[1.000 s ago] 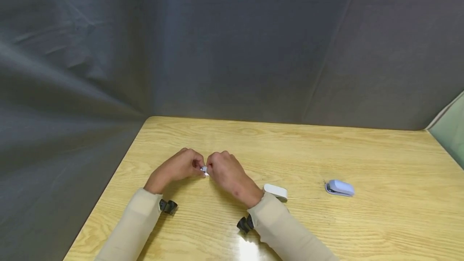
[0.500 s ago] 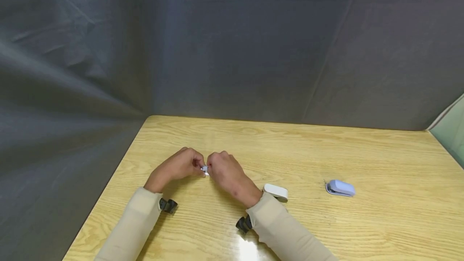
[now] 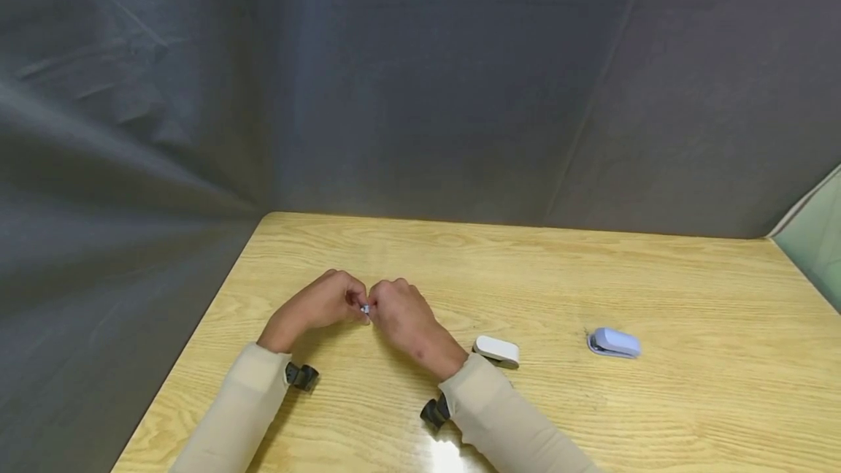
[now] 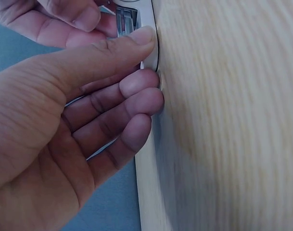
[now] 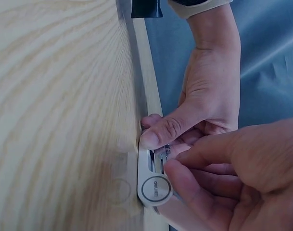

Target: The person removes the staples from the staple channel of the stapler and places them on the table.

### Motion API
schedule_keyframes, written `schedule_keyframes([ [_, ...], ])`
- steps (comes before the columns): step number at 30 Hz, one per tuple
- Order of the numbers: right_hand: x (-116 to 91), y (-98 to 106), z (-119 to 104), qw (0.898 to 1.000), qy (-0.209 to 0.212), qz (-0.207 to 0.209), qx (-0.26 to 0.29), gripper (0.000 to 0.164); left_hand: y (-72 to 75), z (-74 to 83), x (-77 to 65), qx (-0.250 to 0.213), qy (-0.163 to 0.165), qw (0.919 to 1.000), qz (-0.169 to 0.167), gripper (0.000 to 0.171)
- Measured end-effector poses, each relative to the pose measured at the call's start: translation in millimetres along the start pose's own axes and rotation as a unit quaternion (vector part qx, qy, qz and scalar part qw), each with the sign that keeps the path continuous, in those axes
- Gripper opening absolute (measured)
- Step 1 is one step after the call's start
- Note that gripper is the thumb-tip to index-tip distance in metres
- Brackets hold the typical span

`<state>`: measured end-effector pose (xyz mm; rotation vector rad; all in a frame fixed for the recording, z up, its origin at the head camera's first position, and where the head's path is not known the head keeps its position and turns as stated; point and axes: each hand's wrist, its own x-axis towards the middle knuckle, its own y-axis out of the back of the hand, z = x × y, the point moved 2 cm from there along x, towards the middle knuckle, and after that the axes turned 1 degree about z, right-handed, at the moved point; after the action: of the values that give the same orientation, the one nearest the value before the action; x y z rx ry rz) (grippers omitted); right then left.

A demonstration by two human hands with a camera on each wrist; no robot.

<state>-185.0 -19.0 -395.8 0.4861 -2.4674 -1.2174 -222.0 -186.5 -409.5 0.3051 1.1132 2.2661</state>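
A small white stapler (image 5: 156, 188) lies on its side at the table surface, with a round dark-ringed cap and its metal staple channel (image 4: 124, 21) exposed. My left hand (image 3: 323, 304) grips one end of it, the thumb pressed on the white edge and the other fingers curled behind. On the other side, my right hand (image 3: 406, 321) has its thumb and forefinger pinched together at the metal channel. In the head view the two hands nearly meet and hide most of the stapler; only a bit shows between the fingertips.
Another white stapler (image 3: 497, 350) lies beside my right wrist on the wooden table (image 3: 545, 290). Farther right is a lavender stapler (image 3: 615, 342). A dark curtain (image 3: 420, 93) hangs behind the table and along its left side.
My right hand has shifted slightly left and down, closer to the left hand, so less of the held stapler shows between them. The left hand has stayed almost in place.
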Motion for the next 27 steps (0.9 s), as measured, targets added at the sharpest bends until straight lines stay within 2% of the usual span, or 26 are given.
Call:
schedule_keyframes([
  [9, -2, -2, 5, 0.999, -0.002, 0.037, 0.037, 0.014, -2.8, -2.4, -1.0, -0.01, 0.001, 1.0, 0.003, 0.017],
  [13, 0, -3, 6, 0.998, -0.007, 0.043, 0.037, 0.006, -2.5, -2.6, 0.1, -0.013, -0.008, 0.9999, 0.008, 0.018],
  [22, 2, -10, 4, 0.999, -0.032, 0.029, 0.017, 0.025, -3.3, -2.7, -0.6, -0.012, -0.008, 0.9999, 0.009, 0.02],
  [25, 2, -11, 4, 0.999, -0.026, 0.035, 0.016, 0.028, -3.0, -2.7, -0.9, -0.01, -0.007, 0.9999, 0.01, 0.02],
  [27, 2, -12, 5, 0.999, -0.021, 0.04, 0.022, 0.023, -2.7, -2.9, -0.7, -0.01, -0.007, 0.9999, 0.011, 0.02],
])
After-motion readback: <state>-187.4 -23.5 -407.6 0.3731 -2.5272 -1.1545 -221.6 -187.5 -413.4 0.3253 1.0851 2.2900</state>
